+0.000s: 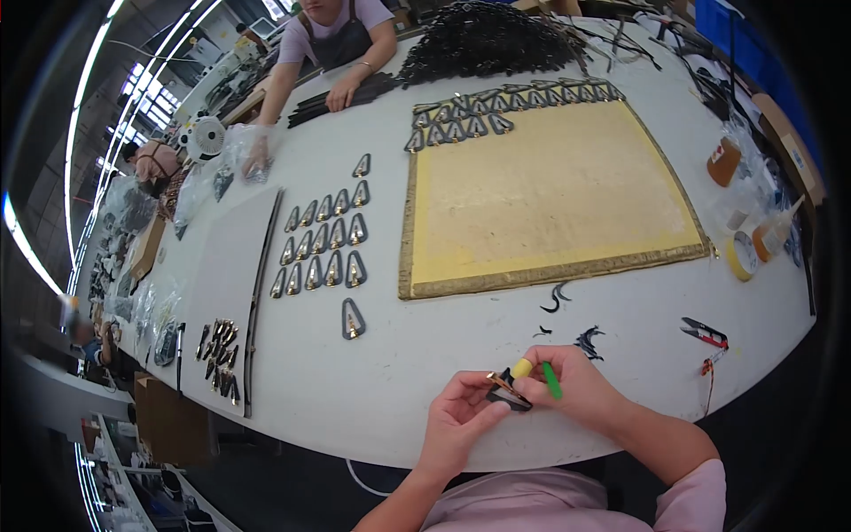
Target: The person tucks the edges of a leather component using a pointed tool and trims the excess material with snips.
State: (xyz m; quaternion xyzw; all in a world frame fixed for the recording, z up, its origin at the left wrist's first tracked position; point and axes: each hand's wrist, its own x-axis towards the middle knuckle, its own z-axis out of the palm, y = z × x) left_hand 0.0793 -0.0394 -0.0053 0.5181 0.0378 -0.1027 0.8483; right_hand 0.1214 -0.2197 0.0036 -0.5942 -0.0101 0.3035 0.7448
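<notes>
Near the table's front edge, my left hand grips a small black triangular piece with gold-coloured metal hardware. My right hand meets it from the right, its fingers closed around a slim green tool whose tip is hidden. A yellow sleeve-like cover appears at one right fingertip. Similar dark triangular pieces with gold fittings lie in rows to the left. Black curved scraps rest just beyond my right hand.
A yellow-topped board carries more triangular pieces along its far edge. Red-and-black thread snips, a tape roll and a glue bottle are at right. Loose metal parts lie left. Across the table, a person handles black strips.
</notes>
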